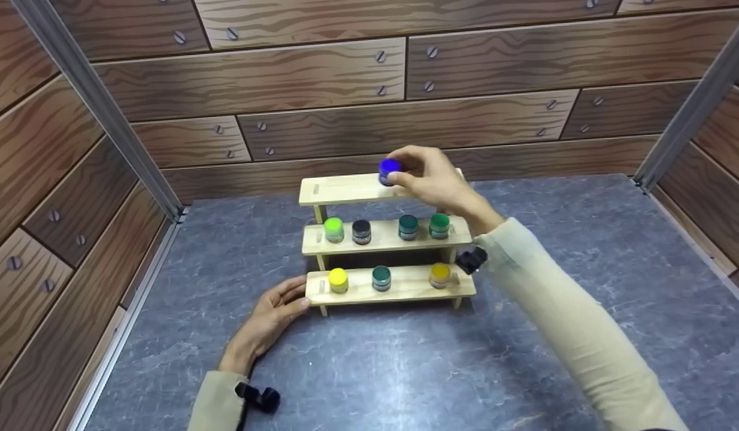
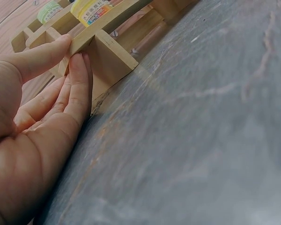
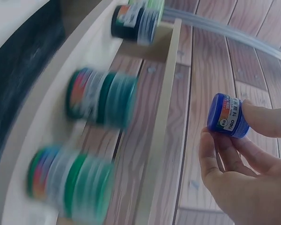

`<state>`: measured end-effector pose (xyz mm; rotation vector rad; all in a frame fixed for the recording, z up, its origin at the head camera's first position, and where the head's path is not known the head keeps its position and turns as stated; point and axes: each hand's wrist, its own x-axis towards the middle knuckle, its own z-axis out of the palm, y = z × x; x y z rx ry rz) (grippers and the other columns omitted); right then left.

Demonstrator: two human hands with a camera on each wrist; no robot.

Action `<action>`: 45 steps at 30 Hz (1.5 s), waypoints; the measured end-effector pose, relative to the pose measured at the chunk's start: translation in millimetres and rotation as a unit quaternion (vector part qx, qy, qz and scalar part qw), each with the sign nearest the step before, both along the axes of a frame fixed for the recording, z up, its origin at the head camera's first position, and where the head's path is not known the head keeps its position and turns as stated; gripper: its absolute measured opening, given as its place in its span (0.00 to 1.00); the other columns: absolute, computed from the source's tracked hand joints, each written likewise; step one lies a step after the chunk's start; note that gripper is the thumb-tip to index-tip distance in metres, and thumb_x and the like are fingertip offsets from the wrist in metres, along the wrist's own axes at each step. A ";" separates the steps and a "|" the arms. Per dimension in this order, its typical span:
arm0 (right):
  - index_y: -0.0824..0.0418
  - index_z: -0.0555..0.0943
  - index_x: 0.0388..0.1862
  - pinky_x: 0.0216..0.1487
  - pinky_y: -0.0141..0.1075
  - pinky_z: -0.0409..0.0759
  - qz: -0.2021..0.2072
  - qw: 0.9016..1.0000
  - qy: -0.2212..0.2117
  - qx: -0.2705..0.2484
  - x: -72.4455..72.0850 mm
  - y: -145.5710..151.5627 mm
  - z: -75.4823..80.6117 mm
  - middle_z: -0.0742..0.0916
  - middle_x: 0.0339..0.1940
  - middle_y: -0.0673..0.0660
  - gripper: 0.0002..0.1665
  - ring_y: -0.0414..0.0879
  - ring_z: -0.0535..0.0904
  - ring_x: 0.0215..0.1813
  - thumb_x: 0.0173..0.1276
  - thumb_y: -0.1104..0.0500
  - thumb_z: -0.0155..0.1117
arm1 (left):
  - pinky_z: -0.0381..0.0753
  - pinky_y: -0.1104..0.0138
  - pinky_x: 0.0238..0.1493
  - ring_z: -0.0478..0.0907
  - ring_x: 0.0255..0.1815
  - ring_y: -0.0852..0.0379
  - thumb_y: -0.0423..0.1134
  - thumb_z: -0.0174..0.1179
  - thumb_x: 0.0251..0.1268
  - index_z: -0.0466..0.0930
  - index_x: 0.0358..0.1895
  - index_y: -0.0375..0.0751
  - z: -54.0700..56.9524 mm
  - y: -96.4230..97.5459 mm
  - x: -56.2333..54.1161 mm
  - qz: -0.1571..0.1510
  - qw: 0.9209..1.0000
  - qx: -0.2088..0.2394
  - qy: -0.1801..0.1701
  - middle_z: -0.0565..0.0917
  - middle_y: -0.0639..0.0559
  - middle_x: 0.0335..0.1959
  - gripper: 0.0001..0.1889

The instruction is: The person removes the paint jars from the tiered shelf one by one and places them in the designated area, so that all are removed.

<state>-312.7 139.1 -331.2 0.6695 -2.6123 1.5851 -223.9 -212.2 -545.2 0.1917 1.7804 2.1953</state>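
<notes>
A blue-grey marbled tabletop (image 1: pixel 357 371) carries a pale wooden three-tier rack (image 1: pixel 384 237). The person's right hand (image 1: pixel 432 178) is at the top tier (image 1: pixel 345 190); the left hand (image 1: pixel 276 311) pinches the left end of the bottom tier (image 1: pixel 411 288) between thumb and fingers. Small round jars stand on the rack: lime-green (image 1: pixel 333 230), black (image 1: pixel 362 231), teal (image 1: pixel 408 227) and green (image 1: pixel 439 225) on the middle tier (image 1: pixel 460 230); bright yellow (image 1: pixel 338 280), dark green (image 1: pixel 381 278) and amber-yellow (image 1: pixel 439 275) below. A deep-blue round jar with a printed label (image 3: pixel 228 116) is gripped by the right thumb and fingertips; whether its base touches the top board, I cannot tell.

The step in hand appears to be positioning this jar on the top tier; the next move probably calls for levelling it, then letting go gently while the left hand steadies the rack.
</notes>
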 end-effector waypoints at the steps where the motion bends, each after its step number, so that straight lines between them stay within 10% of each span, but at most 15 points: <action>1: 0.66 0.81 0.68 0.66 0.44 0.85 -0.005 1.000 0.000 0.001 0.1 6.0 -0.4 0.87 0.63 0.64 0.24 0.56 0.85 0.62 0.77 0.61 0.70 | 0.83 0.68 0.64 0.80 0.64 0.58 0.26 0.63 0.73 0.57 0.80 0.22 0.2 -0.4 0.3 0.001 1.000 -0.001 -0.001 0.75 0.37 0.72 0.37; 25: 0.67 0.78 0.69 0.52 0.26 0.85 -0.123 0.992 -0.012 0.022 12.3 155.0 -13.1 0.86 0.61 0.68 0.23 0.40 0.86 0.50 0.78 0.64 0.66 | 0.82 0.67 0.67 0.79 0.65 0.58 0.26 0.63 0.74 0.57 0.81 0.22 1.6 0.2 0.9 -0.005 1.000 0.003 0.002 0.76 0.39 0.71 0.37; 45: 0.72 0.76 0.71 0.47 0.21 0.82 -0.144 0.986 -0.003 0.081 16.3 216.5 -47.4 0.83 0.64 0.74 0.26 0.28 0.83 0.47 0.80 0.61 0.65 | 0.81 0.69 0.66 0.80 0.65 0.59 0.27 0.62 0.75 0.57 0.81 0.22 1.2 0.1 -1.0 -0.012 1.000 -0.001 0.005 0.75 0.35 0.73 0.36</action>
